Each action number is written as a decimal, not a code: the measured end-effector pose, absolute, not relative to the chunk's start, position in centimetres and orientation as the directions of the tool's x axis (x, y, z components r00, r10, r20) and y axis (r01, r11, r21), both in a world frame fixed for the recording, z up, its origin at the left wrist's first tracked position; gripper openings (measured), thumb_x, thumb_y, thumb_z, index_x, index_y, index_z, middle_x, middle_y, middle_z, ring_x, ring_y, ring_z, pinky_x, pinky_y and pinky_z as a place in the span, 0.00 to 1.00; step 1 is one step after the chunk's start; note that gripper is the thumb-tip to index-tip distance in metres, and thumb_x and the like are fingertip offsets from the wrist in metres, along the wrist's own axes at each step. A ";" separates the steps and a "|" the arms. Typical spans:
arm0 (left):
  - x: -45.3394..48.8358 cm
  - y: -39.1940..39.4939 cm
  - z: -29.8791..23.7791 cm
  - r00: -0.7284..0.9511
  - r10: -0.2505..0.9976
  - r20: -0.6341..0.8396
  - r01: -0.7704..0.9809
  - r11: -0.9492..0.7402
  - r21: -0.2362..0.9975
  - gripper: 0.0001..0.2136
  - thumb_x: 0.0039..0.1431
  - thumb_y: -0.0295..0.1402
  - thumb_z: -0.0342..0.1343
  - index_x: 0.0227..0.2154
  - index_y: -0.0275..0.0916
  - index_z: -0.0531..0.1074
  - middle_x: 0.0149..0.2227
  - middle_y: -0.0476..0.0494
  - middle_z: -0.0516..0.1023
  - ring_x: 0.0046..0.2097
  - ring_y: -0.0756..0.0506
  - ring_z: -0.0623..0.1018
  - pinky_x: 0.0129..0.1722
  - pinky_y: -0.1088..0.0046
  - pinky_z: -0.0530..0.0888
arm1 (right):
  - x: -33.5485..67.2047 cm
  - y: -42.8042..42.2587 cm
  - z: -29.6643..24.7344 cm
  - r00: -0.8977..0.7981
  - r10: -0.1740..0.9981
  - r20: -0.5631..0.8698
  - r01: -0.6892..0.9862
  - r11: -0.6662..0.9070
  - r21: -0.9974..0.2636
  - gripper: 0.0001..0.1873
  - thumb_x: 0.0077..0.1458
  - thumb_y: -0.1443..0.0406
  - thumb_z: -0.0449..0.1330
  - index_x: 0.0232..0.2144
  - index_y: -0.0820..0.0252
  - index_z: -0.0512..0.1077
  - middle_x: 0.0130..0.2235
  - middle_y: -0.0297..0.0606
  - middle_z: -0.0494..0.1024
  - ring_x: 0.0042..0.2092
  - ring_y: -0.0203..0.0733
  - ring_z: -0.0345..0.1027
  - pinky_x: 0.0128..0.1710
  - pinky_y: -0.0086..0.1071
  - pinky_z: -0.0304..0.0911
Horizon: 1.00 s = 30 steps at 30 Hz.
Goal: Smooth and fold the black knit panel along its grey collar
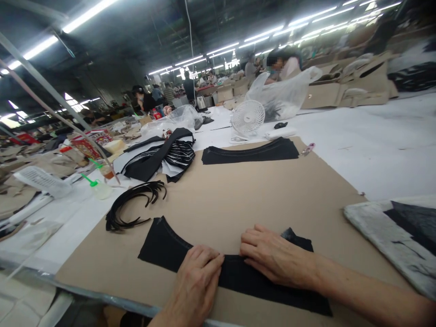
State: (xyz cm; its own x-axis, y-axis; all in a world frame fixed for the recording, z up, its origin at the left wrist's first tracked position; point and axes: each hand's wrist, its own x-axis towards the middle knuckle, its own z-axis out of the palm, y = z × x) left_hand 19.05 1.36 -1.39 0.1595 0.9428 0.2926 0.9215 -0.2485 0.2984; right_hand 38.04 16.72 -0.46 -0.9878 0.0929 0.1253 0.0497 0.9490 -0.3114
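Observation:
A black curved fabric piece (pixel 238 274) lies flat on a tan board (pixel 259 195) in front of me. My left hand (pixel 200 277) is closed at the inner curved edge, thumb and fingertips pinching the cloth. A short way to its right, my right hand (pixel 272 254) has its fingers curled down on the same edge. Its fingertips are partly hidden. A short stretch of edge shows between the hands. Toward the right end, a small dark flap (pixel 296 238) sticks up behind my right wrist.
A bundle of thin black strips (pixel 119 211) lies left on the board. Beyond are stacked black curved pieces (pixel 250 153) and a striped black pile (pixel 163 156). A white fan (pixel 248 117) and plastic bag stand farther back. Green-tipped bottles (pixel 99 188) stand left; a stained pad (pixel 378 231) lies right.

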 end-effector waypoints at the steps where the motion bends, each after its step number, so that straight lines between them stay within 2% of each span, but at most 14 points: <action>1: 19.4 1.5 -1.4 0.114 0.950 0.290 0.923 -0.209 0.322 0.14 0.62 0.23 0.45 0.47 0.39 0.71 0.39 0.43 0.74 0.42 0.43 0.72 0.45 0.60 0.72 | 38.1 16.6 -0.5 -0.987 0.102 0.122 0.058 0.945 -0.322 0.04 0.62 0.69 0.52 0.34 0.58 0.66 0.36 0.35 0.70 0.39 0.40 0.63 0.44 0.36 0.54; 4: 20.9 2.3 -1.7 0.036 0.947 0.319 0.922 -0.155 0.355 0.16 0.62 0.21 0.43 0.47 0.39 0.71 0.39 0.42 0.73 0.42 0.43 0.71 0.43 0.60 0.71 | 38.3 16.5 -0.6 -0.984 0.124 0.126 0.076 0.939 -0.336 0.04 0.62 0.69 0.52 0.35 0.58 0.66 0.36 0.35 0.70 0.39 0.40 0.63 0.45 0.37 0.54; 7: 21.9 2.8 -2.1 0.058 0.957 0.283 0.917 -0.163 0.364 0.19 0.60 0.19 0.41 0.48 0.38 0.71 0.39 0.41 0.73 0.40 0.43 0.71 0.41 0.62 0.72 | 38.5 16.7 -0.7 -0.982 0.126 0.137 0.072 0.935 -0.346 0.05 0.62 0.69 0.51 0.36 0.58 0.67 0.36 0.35 0.70 0.40 0.40 0.63 0.45 0.37 0.54; 10: 22.1 2.6 -2.7 0.136 0.950 0.282 0.928 -0.222 0.300 0.18 0.62 0.21 0.42 0.49 0.37 0.70 0.36 0.42 0.73 0.38 0.44 0.71 0.38 0.65 0.73 | 38.8 16.8 -0.8 -0.982 0.118 0.150 0.060 0.937 -0.344 0.06 0.63 0.69 0.51 0.35 0.58 0.67 0.36 0.36 0.70 0.39 0.40 0.63 0.43 0.35 0.54; 15: 21.5 1.6 -3.8 0.249 0.882 0.400 0.927 -0.336 0.165 0.24 0.58 0.19 0.42 0.58 0.32 0.63 0.47 0.36 0.73 0.48 0.41 0.70 0.47 0.63 0.73 | 39.8 17.2 -0.8 -0.983 0.081 0.163 0.035 0.963 -0.266 0.09 0.64 0.69 0.49 0.32 0.59 0.66 0.35 0.37 0.69 0.37 0.40 0.60 0.40 0.34 0.53; 19: 21.7 1.6 -3.8 0.230 0.894 0.384 0.935 -0.313 0.167 0.26 0.55 0.19 0.43 0.58 0.35 0.64 0.45 0.37 0.73 0.46 0.41 0.71 0.44 0.65 0.75 | 40.3 17.7 -0.9 -0.981 0.058 0.184 0.016 0.974 -0.226 0.09 0.64 0.69 0.48 0.32 0.59 0.66 0.34 0.36 0.69 0.36 0.40 0.59 0.38 0.35 0.52; 26: 21.8 2.0 -4.1 0.227 0.906 0.357 0.951 -0.285 0.119 0.25 0.57 0.21 0.44 0.57 0.39 0.66 0.40 0.38 0.72 0.42 0.42 0.72 0.39 0.64 0.76 | 41.4 18.4 -1.0 -0.981 0.055 0.184 0.013 0.975 -0.220 0.08 0.63 0.69 0.50 0.32 0.59 0.66 0.35 0.36 0.69 0.37 0.39 0.58 0.39 0.35 0.50; 30: 21.5 2.1 -4.6 0.244 0.890 0.385 0.942 -0.311 0.124 0.24 0.58 0.20 0.43 0.56 0.39 0.67 0.47 0.36 0.70 0.47 0.42 0.71 0.43 0.65 0.75 | 41.9 18.6 -0.7 -0.984 0.040 0.175 0.004 0.979 -0.204 0.08 0.63 0.70 0.49 0.32 0.58 0.65 0.34 0.36 0.69 0.36 0.39 0.58 0.38 0.36 0.49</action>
